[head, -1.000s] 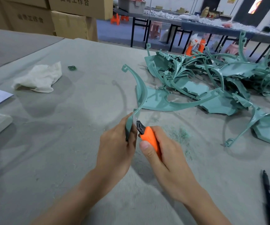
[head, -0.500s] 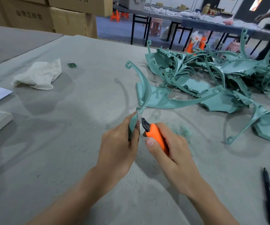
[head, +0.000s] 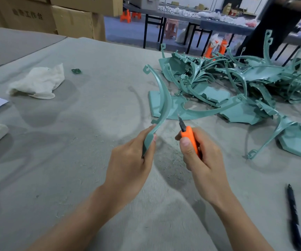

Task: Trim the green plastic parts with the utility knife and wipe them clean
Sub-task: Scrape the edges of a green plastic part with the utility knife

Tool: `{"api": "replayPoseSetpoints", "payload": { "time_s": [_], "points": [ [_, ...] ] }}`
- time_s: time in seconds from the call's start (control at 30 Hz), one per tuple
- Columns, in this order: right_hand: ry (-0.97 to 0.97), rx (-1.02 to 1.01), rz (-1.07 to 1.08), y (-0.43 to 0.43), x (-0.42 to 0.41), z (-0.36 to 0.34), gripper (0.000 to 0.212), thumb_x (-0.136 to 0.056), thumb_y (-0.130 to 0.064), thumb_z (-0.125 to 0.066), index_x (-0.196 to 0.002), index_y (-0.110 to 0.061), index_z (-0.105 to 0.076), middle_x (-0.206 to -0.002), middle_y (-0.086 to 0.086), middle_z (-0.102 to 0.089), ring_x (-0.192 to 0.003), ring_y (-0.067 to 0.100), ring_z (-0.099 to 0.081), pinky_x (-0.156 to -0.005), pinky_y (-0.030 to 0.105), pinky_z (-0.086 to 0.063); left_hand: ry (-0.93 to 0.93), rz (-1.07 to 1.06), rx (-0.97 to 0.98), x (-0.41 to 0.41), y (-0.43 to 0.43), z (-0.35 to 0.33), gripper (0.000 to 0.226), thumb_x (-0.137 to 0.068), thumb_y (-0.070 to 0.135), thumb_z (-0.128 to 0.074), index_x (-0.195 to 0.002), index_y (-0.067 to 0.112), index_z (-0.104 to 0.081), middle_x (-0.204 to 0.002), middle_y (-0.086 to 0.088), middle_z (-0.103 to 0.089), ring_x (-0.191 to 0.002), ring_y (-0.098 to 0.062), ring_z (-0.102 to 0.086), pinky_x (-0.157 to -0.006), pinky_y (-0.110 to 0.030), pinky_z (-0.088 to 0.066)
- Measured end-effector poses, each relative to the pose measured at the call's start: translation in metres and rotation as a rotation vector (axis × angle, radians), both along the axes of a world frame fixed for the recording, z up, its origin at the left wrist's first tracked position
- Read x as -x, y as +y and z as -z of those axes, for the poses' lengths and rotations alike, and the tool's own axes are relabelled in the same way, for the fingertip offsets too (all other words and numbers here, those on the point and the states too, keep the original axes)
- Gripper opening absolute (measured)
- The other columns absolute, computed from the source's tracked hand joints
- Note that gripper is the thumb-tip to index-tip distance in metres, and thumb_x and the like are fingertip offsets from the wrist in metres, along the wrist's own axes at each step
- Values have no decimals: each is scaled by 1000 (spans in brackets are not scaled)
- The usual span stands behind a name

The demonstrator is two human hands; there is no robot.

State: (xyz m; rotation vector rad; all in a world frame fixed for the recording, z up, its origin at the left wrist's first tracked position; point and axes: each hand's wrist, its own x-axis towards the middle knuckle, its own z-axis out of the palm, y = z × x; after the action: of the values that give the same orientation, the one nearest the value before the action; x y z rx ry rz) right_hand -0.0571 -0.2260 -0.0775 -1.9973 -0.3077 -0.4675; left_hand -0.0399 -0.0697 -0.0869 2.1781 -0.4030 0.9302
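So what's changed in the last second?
The right hand has drawn the utility knife back to the right, so its blade is now clear of the curved green part. The left hand still grips that part, the right the knife; the white cloth and pile of parts lie unmoved.

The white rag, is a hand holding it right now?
No, the white rag lies alone on the table, while the left hand holds a green part and the right hand the utility knife.
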Motion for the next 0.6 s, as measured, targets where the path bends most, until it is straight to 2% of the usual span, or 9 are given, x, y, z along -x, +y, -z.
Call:
{"api": "replayPoseSetpoints", "payload": {
  "time_s": [0.1, 0.2, 0.27, 0.37, 0.5, 0.57, 0.6],
  "points": [
    [-23, 87, -108, 3, 4, 0, 43, -97, -51, -43, -87, -11, -56, -63, 6, -40, -52, 17, -37, -52, 28, -31, -2, 20, -15, -1, 3, -1, 35, -92, 22, -45, -108, 2, -70, -55, 15, -29, -63, -1, -36, -56, -10, -25],
    [-39, 158, -164, 6, 6, 0, 33, -98, -47, -46, -82, -19, -50, -62, -1, -38, -51, 13, -37, -53, 20, -28, 23, 46, -15, -3, 4, 1, 37, -93, 23, -43, -109, 3, -69, -54, 20, -26, -61, -3, -33, -55, -1, -27],
    [-35, 162, -170, 5, 5, 1, 32, -97, -47, -47, -80, -20, -48, -61, -1, -38, -51, 14, -37, -52, 20, -28, 20, 41, -9, -3, 5, 2, 38, -93, 24, -42, -110, 3, -69, -55, 22, -25, -61, -1, -32, -58, 5, -25],
    [-28, 159, -135, 2, 3, 3, 32, -97, -48, -48, -78, -22, -47, -62, -2, -37, -51, 10, -35, -53, 18, -28, -34, 20, -54, -4, 6, 6, 37, -93, 23, -45, -112, 3, -69, -53, 6, -50, -67, -12, -44, -58, -9, -26],
    [0, 123, -65, -2, -2, 2, 25, -96, -51, -48, -76, -35, -45, -60, -2, -37, -51, 7, -33, -51, 18, -27, -93, 30, -68, -5, 6, 12, 46, -103, 33, -33, -115, 5, -68, -53, 2, -54, -67, -17, -45, -56, -17, -30],
    [19, 103, 9, -4, -4, 1, 31, -94, -54, -46, -78, -28, -51, -61, 4, -41, -50, 12, -36, -48, 26, -31, -102, 42, -64, -5, 5, 13, 50, -104, 36, -31, -116, 6, -68, -56, 2, -58, -68, -18, -45, -57, -18, -32],
    [33, 70, 47, -4, -4, 1, 40, -93, -56, -45, -80, -20, -55, -62, 7, -42, -50, 19, -38, -47, 34, -35, -110, 44, -67, -4, 4, 14, 49, -103, 36, -32, -116, 6, -68, -59, 2, -62, -69, -18, -46, -57, -19, -34]
  ]
}}
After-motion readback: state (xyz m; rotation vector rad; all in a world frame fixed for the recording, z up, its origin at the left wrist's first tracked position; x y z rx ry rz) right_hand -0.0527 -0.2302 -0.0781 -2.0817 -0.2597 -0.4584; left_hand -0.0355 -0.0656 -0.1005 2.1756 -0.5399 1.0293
